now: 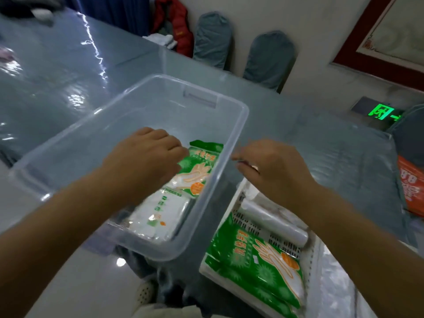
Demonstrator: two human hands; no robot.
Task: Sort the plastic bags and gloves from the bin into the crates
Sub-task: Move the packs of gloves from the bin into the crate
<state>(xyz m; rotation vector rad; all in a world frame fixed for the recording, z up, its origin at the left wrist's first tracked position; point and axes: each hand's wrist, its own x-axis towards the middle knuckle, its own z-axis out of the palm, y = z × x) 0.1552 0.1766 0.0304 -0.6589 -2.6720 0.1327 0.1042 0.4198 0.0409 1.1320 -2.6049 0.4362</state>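
The left hand (146, 154) is reaching into the clear bin (238, 125), its fingers curling down onto the green glove pack (202, 166); whether they are gripping it yet is hidden. The right hand (275, 168) is hovering over the bin's rim, fingers loose and holding nothing. A white pack (160, 214) is lying beside the green one. Both look light, limp and slippery, so pinching an edge should work best. The white crate (243, 198), touching the bin, is sitting close with room above.

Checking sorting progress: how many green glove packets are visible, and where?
3 at least: one green glove packet in the clear bin by the left hand, and two stacked in the white crate. More may be hidden underneath.
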